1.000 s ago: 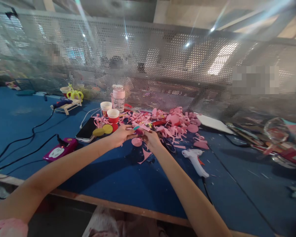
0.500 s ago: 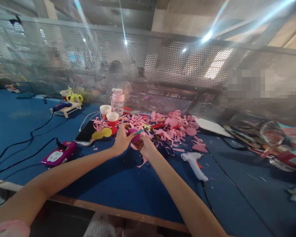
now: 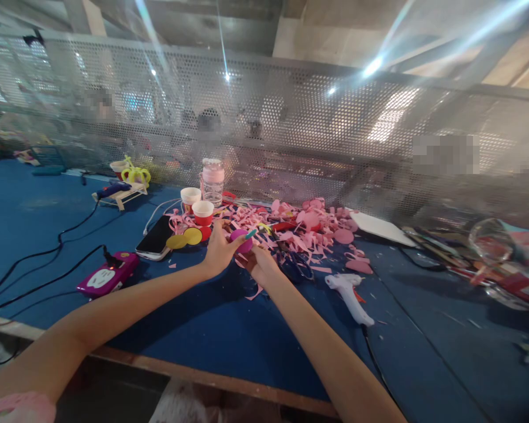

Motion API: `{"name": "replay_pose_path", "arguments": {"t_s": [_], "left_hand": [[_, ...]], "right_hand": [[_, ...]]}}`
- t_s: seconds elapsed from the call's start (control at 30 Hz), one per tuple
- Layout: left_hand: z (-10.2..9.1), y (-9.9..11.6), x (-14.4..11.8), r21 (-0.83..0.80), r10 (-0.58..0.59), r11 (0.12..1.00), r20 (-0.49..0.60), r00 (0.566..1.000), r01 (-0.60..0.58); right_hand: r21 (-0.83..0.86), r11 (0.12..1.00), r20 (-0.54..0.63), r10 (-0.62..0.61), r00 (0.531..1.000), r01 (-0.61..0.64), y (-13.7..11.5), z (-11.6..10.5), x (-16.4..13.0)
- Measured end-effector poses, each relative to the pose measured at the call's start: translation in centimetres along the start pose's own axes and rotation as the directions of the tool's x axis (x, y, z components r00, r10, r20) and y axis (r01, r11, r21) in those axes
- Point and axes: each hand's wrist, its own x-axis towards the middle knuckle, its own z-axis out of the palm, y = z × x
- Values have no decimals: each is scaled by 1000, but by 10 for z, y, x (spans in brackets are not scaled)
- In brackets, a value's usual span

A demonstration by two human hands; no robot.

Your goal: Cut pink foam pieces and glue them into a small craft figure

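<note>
A magenta round disc [image 3: 241, 241] is pinched between both hands over the middle of the table. My left hand [image 3: 219, 251] is closed on its left side, thumb across the face; a narrow teal piece [image 3: 250, 234], perhaps a long thumbnail, shows at the thumb's end. My right hand [image 3: 261, 263] grips the disc's lower right edge, its fingers partly hidden. Behind the hands spreads a heap of pink paper scraps [image 3: 308, 220] and pink circles. Scissors [image 3: 297, 264] with dark blue handles lie just right of my right hand. Yellow discs [image 3: 193, 236] rest left of my left hand.
A white glue gun [image 3: 350, 296] lies to the right, its cord running to the front edge. Left are a phone [image 3: 155, 237], a purple power socket [image 3: 109, 275] and a blue tool [image 3: 113, 190] on a stand. Paper cups [image 3: 203, 212] and a bottle [image 3: 212, 182] stand behind.
Both hands keep hold of the magenta disc, which has turned slightly. The whole view has shifted a little, with things appearing slightly farther right and lower.
</note>
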Motion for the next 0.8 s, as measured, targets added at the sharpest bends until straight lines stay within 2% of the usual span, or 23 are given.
{"name": "replay_pose_path", "arguments": {"t_s": [0.13, 0.27, 0.4, 0.5, 0.57, 0.63, 0.73, 0.8], "left_hand": [[0, -5, 1, 15, 0, 1000, 20, 1000, 0], [0, -15, 2, -63, -33, 997, 41, 999, 35], [3, -26, 1, -201, -127, 969, 111, 986, 147], [4, -30, 2, -268, -230, 923, 188, 955, 275], [3, -32, 4, -287, -294, 893, 214, 932, 347], [0, -33, 7, -277, -322, 886, 210, 923, 372], [-5, -39, 11, -183, -248, 941, 196, 949, 284], [-8, -44, 13, -126, -186, 969, 200, 962, 214]], "right_hand": [[-30, 1000, 9, -9, 1000, 10, 0, -2, 1], [-65, 997, 8, -46, 999, 46, 1, -5, 4], [-88, 989, -15, -119, 993, 117, 2, -7, 8], [-115, 978, -57, -180, 982, 172, 1, -11, 13], [-184, 945, -73, -287, 955, 270, -3, -17, 18], [-314, 858, -58, -444, 894, 406, -7, -26, 23], [-513, 687, 2, -599, 801, 515, -14, -40, 30], [-566, 635, 31, -620, 784, 525, -17, -46, 34]]}}
